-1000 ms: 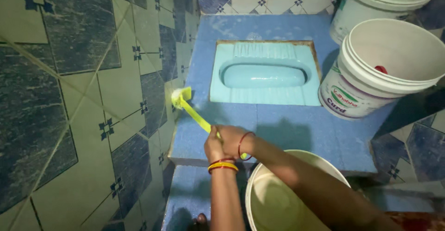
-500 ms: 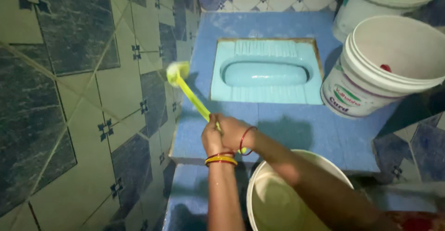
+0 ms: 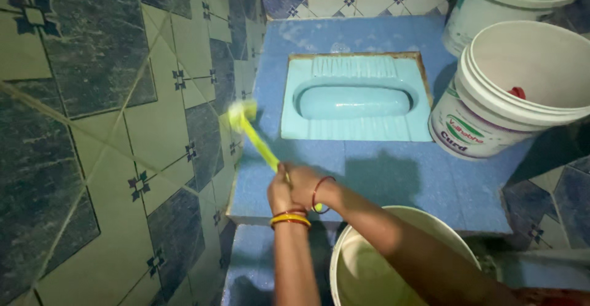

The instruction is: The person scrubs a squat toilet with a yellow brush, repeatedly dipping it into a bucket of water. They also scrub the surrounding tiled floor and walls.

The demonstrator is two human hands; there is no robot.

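A round white plastic bucket (image 3: pixel 519 91) with a green-and-red label is seen right of the pale blue squat toilet pan (image 3: pixel 356 100). The long yellow-green plastic brush (image 3: pixel 255 137) is clasped by both the left hand (image 3: pixel 279 192) and right hand (image 3: pixel 307 186); its head has been lowered along the tiled wall (image 3: pixel 110 128) since half a second ago.

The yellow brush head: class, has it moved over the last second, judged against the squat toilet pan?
Yes. The brush head has swung up the wall tiles, from below the level of the squat toilet pan's near edge to alongside its basin.

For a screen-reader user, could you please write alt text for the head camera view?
Both hands, left and right, grip a yellow-green brush, its head blurred against the blue floor by the tiled wall. Beyond lie a light blue squat toilet and white buckets.
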